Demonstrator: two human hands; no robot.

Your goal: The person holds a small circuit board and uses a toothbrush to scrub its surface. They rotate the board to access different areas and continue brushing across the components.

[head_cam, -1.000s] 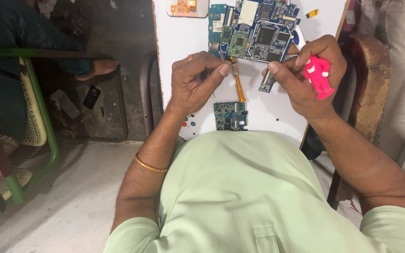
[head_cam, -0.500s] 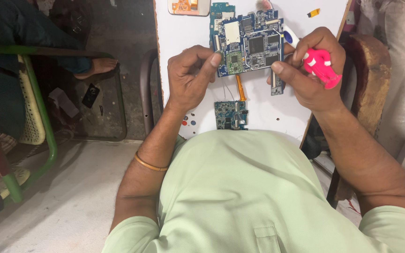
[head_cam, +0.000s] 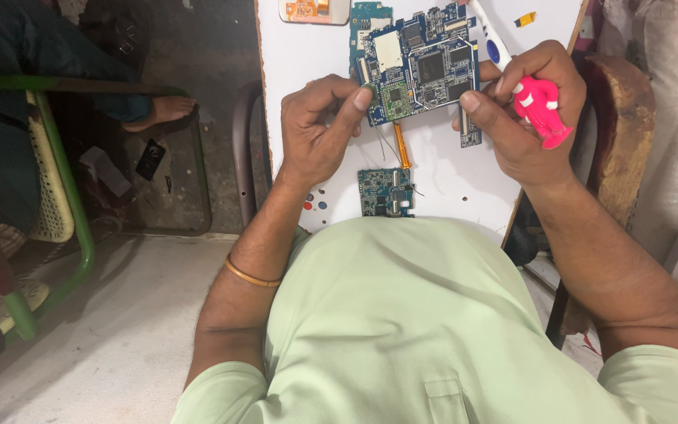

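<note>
I hold a blue circuit board (head_cam: 421,71) above a white table (head_cam: 308,55), pinched between both hands. My left hand (head_cam: 319,129) grips its lower left corner with thumb and forefinger. My right hand (head_cam: 523,110) presses its thumb on the board's right edge and also clasps a toothbrush with a pink figure-shaped handle (head_cam: 541,110) and a white neck pointing up. An orange flex strip (head_cam: 402,149) hangs under the board.
A smaller blue board (head_cam: 384,191) lies on the table near my belly. An orange-backed part (head_cam: 314,9) sits at the table's far edge. A green-framed chair (head_cam: 56,180) and another person's bare foot (head_cam: 158,110) are on the left. A wooden stool (head_cam: 617,133) stands on the right.
The circuit board has been turned and tilted between my hands, and both hands have shifted slightly downward in view. The pink-handled toothbrush stays in my right hand.
</note>
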